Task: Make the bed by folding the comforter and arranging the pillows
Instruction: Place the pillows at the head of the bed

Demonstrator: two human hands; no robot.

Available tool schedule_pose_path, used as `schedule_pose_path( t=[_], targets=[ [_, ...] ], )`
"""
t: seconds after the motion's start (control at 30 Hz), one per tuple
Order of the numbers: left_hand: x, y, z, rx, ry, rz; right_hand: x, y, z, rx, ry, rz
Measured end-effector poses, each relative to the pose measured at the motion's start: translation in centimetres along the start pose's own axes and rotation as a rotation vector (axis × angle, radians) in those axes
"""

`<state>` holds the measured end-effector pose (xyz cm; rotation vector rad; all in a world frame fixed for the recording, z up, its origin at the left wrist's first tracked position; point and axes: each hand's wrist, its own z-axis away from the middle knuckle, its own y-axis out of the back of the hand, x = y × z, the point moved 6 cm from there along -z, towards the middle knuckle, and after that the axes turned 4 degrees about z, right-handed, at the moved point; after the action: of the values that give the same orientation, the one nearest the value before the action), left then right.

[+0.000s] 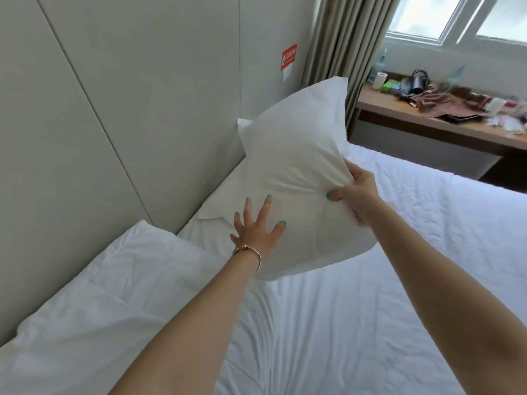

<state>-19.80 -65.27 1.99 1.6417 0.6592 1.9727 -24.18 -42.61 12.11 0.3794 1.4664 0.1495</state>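
A white pillow [293, 155] is lifted off the bed, tilted with one corner up toward the curtain. My right hand [356, 192] pinches a bunch of its case on the right side. My left hand [255, 226], fingers spread, presses flat against the pillow's lower left face. A second white pillow [94, 292] lies at the near left against the padded headboard. Another pillow [219, 201] lies flat under and behind the lifted one, partly hidden. The white bed surface [356, 323] is wrinkled; I cannot tell whether it is a sheet or the comforter.
The grey padded headboard wall [114, 109] runs along the left, with a red and white sticker [288, 59]. A wooden desk [427, 126] cluttered with clothes and small items stands beyond the bed's far edge, under a window [456, 18] with a beige curtain [342, 52].
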Motion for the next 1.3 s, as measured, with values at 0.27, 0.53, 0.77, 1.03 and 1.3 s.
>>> schedule_pose_path(
  t=[0.27,0.53,0.77,1.03,1.3],
  targets=[
    [5.8,-1.2,16.4,-0.139,-0.221,0.127,-3.5,3.9,23.8,-0.027,0.146,0.137],
    [5.6,-4.6,36.5,-0.448,-0.438,0.057,-1.5,8.3,47.1,0.067,-0.025,0.221],
    [3.5,-12.5,46.8,-0.566,-0.61,0.015,6.0,12.7,60.2,0.296,-0.236,0.12],
    [5.9,-18.7,60.8,-0.721,-0.936,-0.105,14.8,17.3,76.3,0.435,-0.362,-0.245],
    [-5.6,-29.4,65.7,-0.89,-0.531,-0.636,35.8,14.4,89.3,0.266,-0.97,-0.004]
  ],
)
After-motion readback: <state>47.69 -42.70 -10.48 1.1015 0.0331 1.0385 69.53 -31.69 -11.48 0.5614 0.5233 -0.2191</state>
